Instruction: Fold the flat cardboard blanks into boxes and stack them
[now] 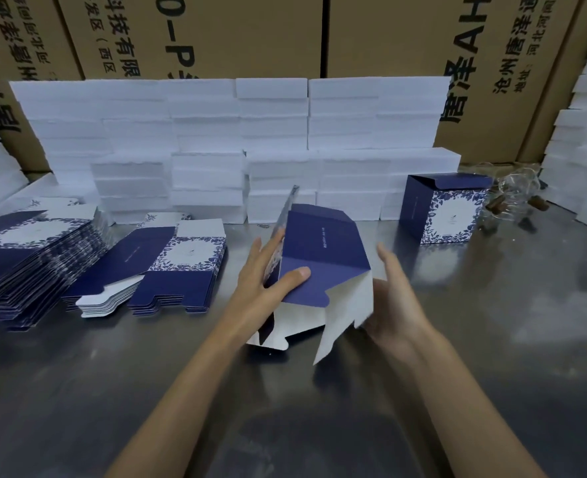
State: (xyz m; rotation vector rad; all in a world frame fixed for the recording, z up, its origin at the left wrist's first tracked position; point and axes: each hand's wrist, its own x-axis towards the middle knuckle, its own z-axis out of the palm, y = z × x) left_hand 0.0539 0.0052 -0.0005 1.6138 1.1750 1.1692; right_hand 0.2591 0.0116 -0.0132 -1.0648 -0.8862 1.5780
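1. Blank (323, 257), half-opened, above steel table (319, 426); lower flaps blurred.
2. Left hand (267, 270) pinches its left panel, thumb on blue face.
3. Right hand (393, 294) partly hidden behind white flap; grip unclear.
4. Flat stacks (30, 260) left, cut off at edge.

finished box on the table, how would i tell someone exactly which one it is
Start at the wall of white foam blocks at the back of the steel table. The finished box stands upright at its right end, left of some clear glassware. It alone is a standing navy cube with a floral panel; the rest are flat blanks.
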